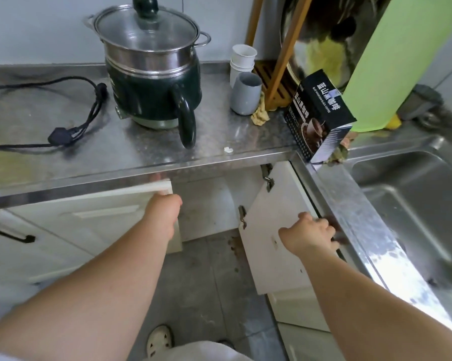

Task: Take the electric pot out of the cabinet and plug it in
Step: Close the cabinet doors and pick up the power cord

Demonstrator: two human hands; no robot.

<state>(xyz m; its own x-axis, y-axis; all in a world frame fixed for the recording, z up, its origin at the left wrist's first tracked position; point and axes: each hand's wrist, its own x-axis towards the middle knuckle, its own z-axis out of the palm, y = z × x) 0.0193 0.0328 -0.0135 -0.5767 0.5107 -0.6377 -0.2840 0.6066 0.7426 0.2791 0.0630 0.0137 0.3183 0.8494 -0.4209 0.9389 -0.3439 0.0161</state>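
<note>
The dark green electric pot [154,82] with a steel steamer tier and glass lid stands on the steel counter [141,155], its handle pointing toward me. Its black cord and plug [63,136] lie loose on the counter to the pot's left. Below the counter the cabinet [209,204] stands open with both white doors swung out. My left hand [165,212] grips the edge of the left door [102,212]. My right hand [310,235] holds the outer edge of the right door [271,230]; its fingers curl behind the panel.
Stacked white cups [241,61] and a grey cup [245,92] stand right of the pot. A black coffee box [321,115] sits at the counter corner by a green container [391,61]. A steel sink [415,204] is at right. A drawer with a black handle [10,231] is at left.
</note>
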